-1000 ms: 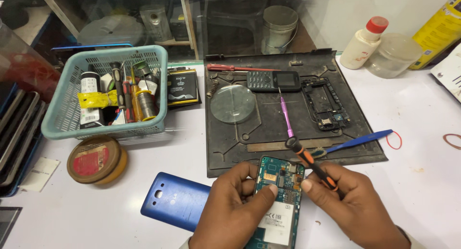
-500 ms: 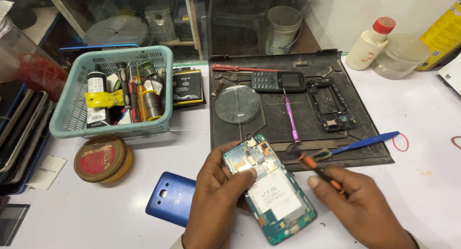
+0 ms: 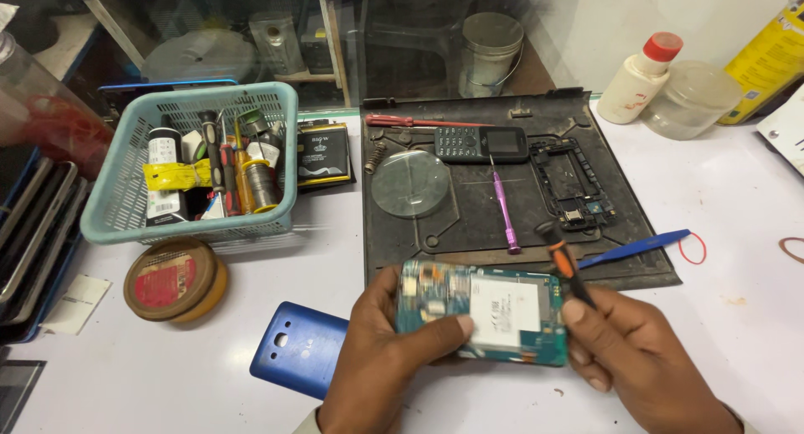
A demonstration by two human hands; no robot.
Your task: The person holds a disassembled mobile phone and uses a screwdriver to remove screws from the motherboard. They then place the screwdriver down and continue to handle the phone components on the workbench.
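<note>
Teal circuit board and bare metal, so this opened phone [image 3: 481, 311] looks light, stiff and pretty fragile with its guts showing; it's held up over the near edge of the black work mat [image 3: 469, 216]. Left hand [image 3: 385, 350] is clamped on its left end, thumb across the face, and I'd say gripping the side rims is safest. Right hand [image 3: 636, 350] pinches a black-and-orange screwdriver [image 3: 565, 262] at the phone's right edge.

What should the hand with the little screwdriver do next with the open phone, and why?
Probably tip the orange-and-black screwdriver down onto the opened phone. The right hand holds it at the phone's right edge, tip hidden, while the left hand holds the phone, insides up.
</note>
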